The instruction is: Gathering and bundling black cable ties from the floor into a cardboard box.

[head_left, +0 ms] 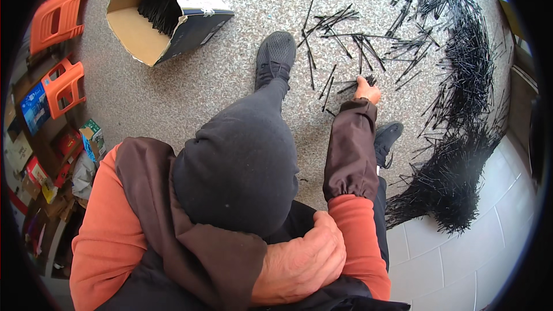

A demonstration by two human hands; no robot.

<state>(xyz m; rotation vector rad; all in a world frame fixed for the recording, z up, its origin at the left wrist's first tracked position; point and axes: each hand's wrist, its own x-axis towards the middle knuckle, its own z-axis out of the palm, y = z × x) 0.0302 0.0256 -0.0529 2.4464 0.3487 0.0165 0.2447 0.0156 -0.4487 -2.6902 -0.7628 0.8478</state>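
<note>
My right hand (367, 89) reaches down to the speckled floor, its arm in a brown oversleeve (349, 150). Its fingers curl over a few thin black sticks (345, 34) from the loose scatter in front of me. My left hand (302, 262) rests low in my lap against the orange sleeve of my right arm, fingers closed, holding nothing. My raised knee in dark trousers (242, 161) and a black shoe (275, 57) lie between the two hands. A second black shoe (387, 138) sits beside the right forearm.
A thick heap of black sticks (461, 138) curves along the right side down to the white tiles (449, 265). An open cardboard box (167, 14) holding more sticks lies at the top left. Orange plastic stools (60, 52) and cluttered packages (46, 161) line the left edge.
</note>
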